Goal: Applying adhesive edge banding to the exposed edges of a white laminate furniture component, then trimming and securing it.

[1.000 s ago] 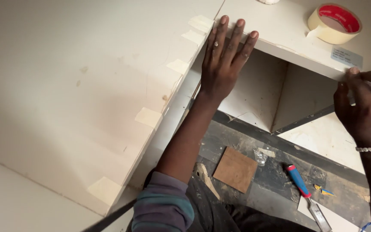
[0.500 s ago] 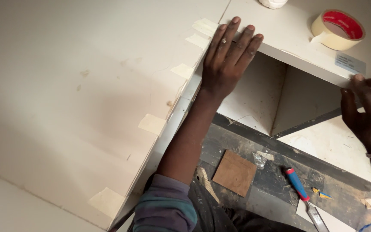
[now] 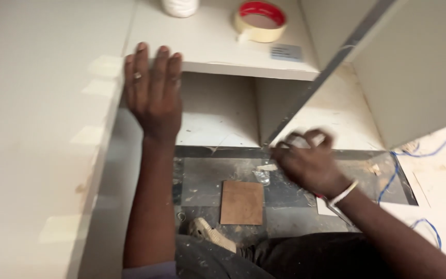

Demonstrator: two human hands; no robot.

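My left hand [image 3: 153,93] lies flat and spread on the white panel [image 3: 218,46], tape strips [image 3: 86,135] already stuck beside it, while my blurred right hand [image 3: 305,163] curls shut low at the loose board [image 3: 414,67].

Left hand [image 3: 153,88] lies flat, fingers spread; right hand [image 3: 305,163] is curled, blurred.

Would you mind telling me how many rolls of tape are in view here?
1. The roll of tape, tan with a red core, lies flat on the white shelf, beyond the left hand. More could be hidden beyond the frame.
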